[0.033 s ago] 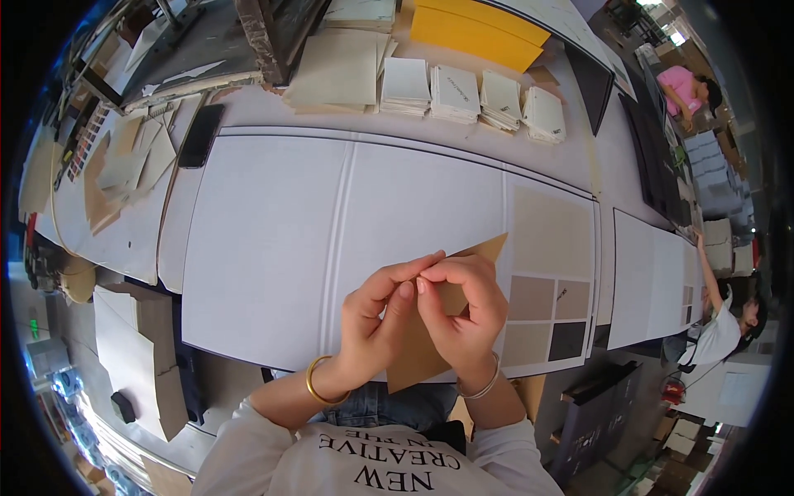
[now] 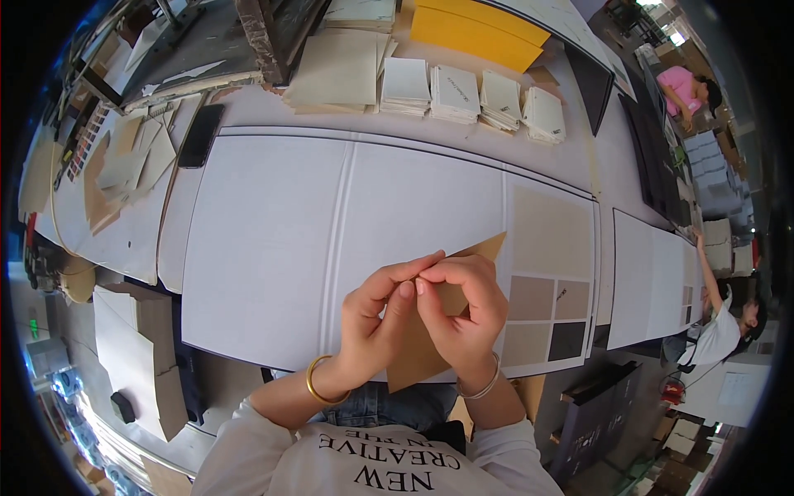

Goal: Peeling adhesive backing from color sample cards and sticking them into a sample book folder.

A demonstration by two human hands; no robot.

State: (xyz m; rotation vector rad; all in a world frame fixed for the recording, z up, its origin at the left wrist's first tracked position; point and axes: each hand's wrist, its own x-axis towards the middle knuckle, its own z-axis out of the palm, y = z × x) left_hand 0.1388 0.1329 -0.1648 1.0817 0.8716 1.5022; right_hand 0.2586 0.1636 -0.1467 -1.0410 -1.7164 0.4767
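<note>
In front of my body both hands meet at the fingertips over a tan sheet of card [image 2: 418,360]. My left hand [image 2: 372,318] is closed, thumb and forefinger pinched at the sheet's upper edge. My right hand [image 2: 471,310] pinches the same edge right beside it, its fingers curled into a ring. The sheet stands at a slant, one corner pointing up right and another down toward my lap. Whatever small part lies between the fingertips is hidden. Under the hands a large white folding board [image 2: 265,215] lies open, with beige, taupe and dark swatches [image 2: 552,227] on its right panel.
Beyond the board stand several stacks of small cards [image 2: 455,93], larger cream sheets [image 2: 335,70] and a yellow folder [image 2: 475,33]. A black phone [image 2: 201,136] lies at the left. Another open board [image 2: 649,277] lies at right, where a person in white [image 2: 715,335] reaches over.
</note>
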